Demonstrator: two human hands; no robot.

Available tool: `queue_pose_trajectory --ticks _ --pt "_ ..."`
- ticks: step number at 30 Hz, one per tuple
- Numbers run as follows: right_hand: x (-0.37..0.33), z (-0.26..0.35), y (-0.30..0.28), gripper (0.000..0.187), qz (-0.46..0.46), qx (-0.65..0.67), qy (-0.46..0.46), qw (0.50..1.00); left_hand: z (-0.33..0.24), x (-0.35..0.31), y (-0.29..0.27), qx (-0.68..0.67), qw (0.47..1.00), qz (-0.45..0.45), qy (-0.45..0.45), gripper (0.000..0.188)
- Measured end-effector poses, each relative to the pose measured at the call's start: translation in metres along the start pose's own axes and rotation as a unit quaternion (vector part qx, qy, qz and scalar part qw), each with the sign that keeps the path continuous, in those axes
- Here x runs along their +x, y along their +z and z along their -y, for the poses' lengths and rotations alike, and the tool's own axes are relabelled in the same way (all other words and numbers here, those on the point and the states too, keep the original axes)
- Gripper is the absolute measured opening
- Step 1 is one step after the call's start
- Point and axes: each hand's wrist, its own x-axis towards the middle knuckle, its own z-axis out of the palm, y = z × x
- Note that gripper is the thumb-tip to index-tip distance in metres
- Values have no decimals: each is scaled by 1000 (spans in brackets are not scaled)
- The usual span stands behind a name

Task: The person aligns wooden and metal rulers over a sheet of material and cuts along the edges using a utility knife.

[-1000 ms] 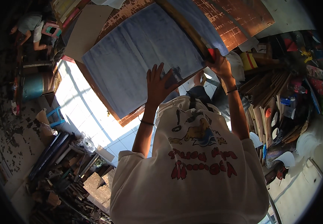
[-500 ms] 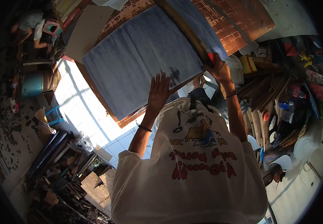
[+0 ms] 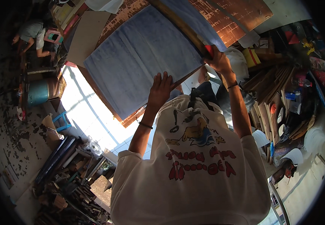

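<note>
A blue sheet (image 3: 132,56) with a soft, cloth-like look is spread over the worktable, a long crease running across it. My left hand (image 3: 160,90) rests flat on the sheet at its near edge, fingers stretched out. At the sheet's near right corner, my right hand (image 3: 219,62) is closed around a small red object (image 3: 209,50), mostly covered by the fingers, so its kind is unclear. This object is against the near end of a long brownish bar (image 3: 179,24), which lies across the sheet toward the far side.
Worn reddish-brown board (image 3: 241,15) shows beyond the sheet, with grey cardboard (image 3: 89,35) at its left. Stacked wood strips (image 3: 269,84) crowd the right; scrap wood (image 3: 68,180) fills the lower left. A blue stool (image 3: 62,122) and another person (image 3: 35,33) are at left.
The whole view has shifted slightly. Both hands keep nearly the same places on the sheet, and a dark patch beside my left fingers no longer shows.
</note>
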Motion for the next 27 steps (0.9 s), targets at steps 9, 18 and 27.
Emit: queue_pose_trajectory --ticks 9,18,27 --pt "8 -3 0 64 34 -13 15 999 1 2 -7 -57 998 14 -19 36" --pt "8 6 -9 62 74 -20 57 995 -7 4 -15 -133 988 9 -82 32" --pt "-8 9 -14 66 65 -20 51 996 -20 5 -21 -121 987 21 -103 40"
